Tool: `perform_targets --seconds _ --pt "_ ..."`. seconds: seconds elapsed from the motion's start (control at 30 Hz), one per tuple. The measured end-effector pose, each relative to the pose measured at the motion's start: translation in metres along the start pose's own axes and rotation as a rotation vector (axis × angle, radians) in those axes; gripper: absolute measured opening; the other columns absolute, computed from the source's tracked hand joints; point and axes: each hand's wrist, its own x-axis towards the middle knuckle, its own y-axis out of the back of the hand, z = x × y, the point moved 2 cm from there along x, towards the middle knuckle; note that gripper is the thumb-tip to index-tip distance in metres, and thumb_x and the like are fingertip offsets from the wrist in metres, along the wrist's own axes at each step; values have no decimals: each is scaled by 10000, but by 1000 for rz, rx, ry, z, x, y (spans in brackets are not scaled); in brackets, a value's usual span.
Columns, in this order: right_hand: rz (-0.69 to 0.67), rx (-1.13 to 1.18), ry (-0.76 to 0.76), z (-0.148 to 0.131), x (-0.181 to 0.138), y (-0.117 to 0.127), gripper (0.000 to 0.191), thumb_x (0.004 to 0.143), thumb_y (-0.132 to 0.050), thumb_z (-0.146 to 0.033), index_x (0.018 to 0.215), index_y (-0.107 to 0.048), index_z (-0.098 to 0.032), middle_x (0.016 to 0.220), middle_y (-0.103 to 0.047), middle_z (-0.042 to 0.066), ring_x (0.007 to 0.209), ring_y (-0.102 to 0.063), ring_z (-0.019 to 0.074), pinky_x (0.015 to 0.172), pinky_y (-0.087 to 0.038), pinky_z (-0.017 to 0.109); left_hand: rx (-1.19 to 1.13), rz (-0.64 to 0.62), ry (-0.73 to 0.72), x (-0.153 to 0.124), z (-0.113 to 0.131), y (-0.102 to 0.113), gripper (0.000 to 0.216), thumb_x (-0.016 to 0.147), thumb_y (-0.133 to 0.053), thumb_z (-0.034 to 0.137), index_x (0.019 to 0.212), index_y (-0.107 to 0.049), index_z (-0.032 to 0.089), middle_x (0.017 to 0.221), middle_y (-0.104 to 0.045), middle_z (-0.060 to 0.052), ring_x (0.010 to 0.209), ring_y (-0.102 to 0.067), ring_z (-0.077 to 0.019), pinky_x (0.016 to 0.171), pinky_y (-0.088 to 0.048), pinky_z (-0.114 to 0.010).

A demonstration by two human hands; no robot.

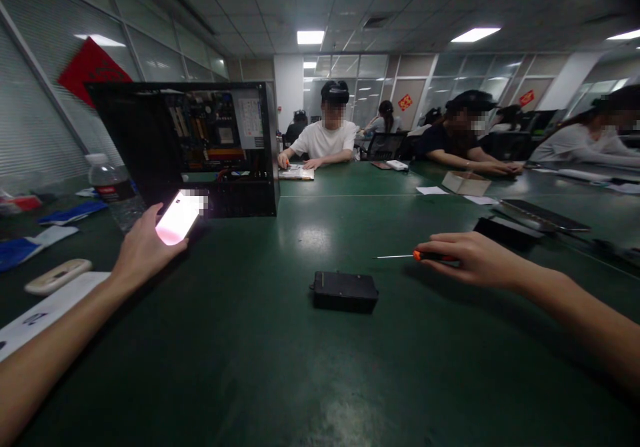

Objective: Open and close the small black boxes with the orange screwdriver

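Observation:
At the left, my left hand (145, 247) is closed around a phone (177, 220) whose bright screen faces me. Just behind the phone stands a black computer case (227, 197) with its side open, showing boards and cables inside. My right hand (475, 257) grips a screwdriver (417, 255) by its orange and black handle; the thin shaft points left above the table. Between both hands, a small black box (345, 291) lies on the green table (280, 353), and neither hand touches it.
A bottle with a dark label (107, 187) stands left of the case. Near my left arm lie a beige oblong object (59, 277) and a white sheet (45, 313). At right are a dark flat device (545, 215) and an open cardboard box (466, 183). Several people sit across the table.

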Motion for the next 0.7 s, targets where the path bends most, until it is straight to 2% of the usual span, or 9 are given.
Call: perform_targets --seconds 0.47,0.57,0.7 --pt "0 -12 12 1 -2 -1 269 976 -547 -310 1137 -729 -196 921 -730 72 736 -696 162 637 -527 266 -19 -26 9 -2 1 3 944 815 -677 380 1579 -242 34 1558 -444 -263 1397 -484 -414 1109 -441 -520" --pt "3 -10 15 -1 0 0 268 978 -540 -306 1129 -731 -193 915 -730 72 735 -696 161 637 -527 265 7 -72 39 3 -4 3 952 822 -669 408 1581 -234 33 1527 -480 -274 1372 -511 -430 1088 -453 -520" --pt "-10 -22 15 -3 2 1 275 982 -536 -314 1128 -731 -186 914 -732 73 746 -699 163 646 -529 266 98 -213 126 8 -14 3 934 832 -637 523 1560 -304 41 1476 -536 -276 1290 -576 -467 1027 -484 -490"
